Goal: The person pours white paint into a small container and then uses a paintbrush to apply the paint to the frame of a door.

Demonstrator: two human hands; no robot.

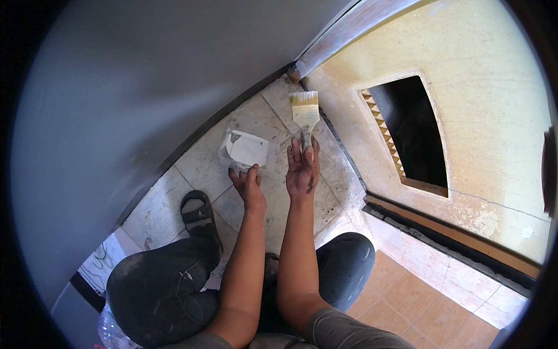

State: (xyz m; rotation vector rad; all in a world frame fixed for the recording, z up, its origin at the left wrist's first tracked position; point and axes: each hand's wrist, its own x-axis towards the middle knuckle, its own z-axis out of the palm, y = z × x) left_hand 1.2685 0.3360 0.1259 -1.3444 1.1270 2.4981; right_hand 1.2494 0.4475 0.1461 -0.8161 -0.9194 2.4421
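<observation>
In my left hand is a clear, squarish plastic container, gripped at its near edge with the thumb on the rim. White paint or a similar white liquid covers most of its inside. My right hand is palm up, its fingers closed round the handle of a flat, wide paintbrush. The bristles point away from me, pale at the tips and yellowish near the ferrule. A dark smudge marks the right palm near the wrist. Brush and container are apart, side by side above the tiled floor.
A grey wall or panel rises on the left. The yellowish wall on the right has a dark rectangular opening. Stained pale tiles lie below, with orange tiles past a step. A clear plastic bottle stands lower left, beside my knee.
</observation>
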